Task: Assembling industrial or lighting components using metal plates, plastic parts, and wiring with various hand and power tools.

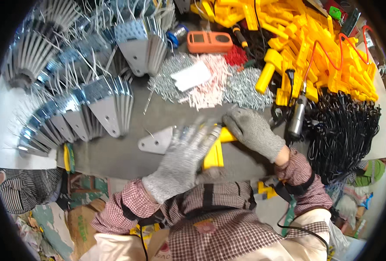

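Both my hands wear grey knitted gloves. My left hand (180, 158), its fingers stretched out and a little blurred, lies across a grey tapered metal bracket (156, 141) and the upper part of a yellow plastic part (214, 156). The bracket's narrow end, with holes in it, sticks out left of the hand; the rest is covered. My right hand (255, 134) has its fingers curled at the right arm of the yellow part, apparently holding it. The fingertips are partly hidden there.
Stacked metal brackets (101, 108) with white wires fill the left. Behind the hands lie piles of screws (249, 89), pink plugs (208, 93) and an orange meter (209, 42). Yellow parts (315, 56), an electric screwdriver (296, 117) and black cables (343, 135) crowd the right.
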Motion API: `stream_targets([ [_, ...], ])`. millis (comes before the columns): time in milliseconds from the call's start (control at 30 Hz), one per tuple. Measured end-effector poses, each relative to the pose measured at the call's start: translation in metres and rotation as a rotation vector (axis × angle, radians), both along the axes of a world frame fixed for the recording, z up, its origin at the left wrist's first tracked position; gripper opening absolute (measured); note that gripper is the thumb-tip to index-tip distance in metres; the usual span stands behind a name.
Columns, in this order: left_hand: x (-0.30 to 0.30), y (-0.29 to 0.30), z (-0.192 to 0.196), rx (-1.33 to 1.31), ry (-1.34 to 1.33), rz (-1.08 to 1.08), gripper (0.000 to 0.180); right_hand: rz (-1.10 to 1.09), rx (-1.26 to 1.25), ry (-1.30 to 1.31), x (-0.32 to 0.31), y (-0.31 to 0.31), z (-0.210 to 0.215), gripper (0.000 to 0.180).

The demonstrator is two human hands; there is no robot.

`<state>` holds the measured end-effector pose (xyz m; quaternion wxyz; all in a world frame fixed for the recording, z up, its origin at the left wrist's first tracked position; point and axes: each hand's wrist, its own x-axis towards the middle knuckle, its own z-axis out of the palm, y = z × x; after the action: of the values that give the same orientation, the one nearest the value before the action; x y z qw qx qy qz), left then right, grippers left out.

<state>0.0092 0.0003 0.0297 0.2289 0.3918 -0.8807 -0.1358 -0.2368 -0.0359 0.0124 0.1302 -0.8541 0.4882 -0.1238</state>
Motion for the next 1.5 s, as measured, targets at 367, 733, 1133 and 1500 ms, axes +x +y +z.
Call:
stream_targets([
  [367, 0.041, -0.120, -0.041, 0.117, -0.067, 0.533, 0.042, 0.172, -0.159, -0.011, 0.110, -0.124, -0.005, 0.017],
  [733, 0.044, -0.105, -0.028, 0.205, 0.126, 0.529, 0.026, 0.040, -0.057, -0.197, 0.105, -0.125, 0.000, 0.024],
  [1133, 0.034, 0.006, 0.023, 0.657, 0.476, 0.214, 0.020, 0.009, 0.034, -0.491, 0.075, -0.059, 0.040, 0.023],
  [1500, 0.037, 0.026, -0.014, 0.094, 0.025, -0.358, 0.030, 0.117, 0.401, -0.362, 0.019, 0.085, 0.029, 0.019],
])
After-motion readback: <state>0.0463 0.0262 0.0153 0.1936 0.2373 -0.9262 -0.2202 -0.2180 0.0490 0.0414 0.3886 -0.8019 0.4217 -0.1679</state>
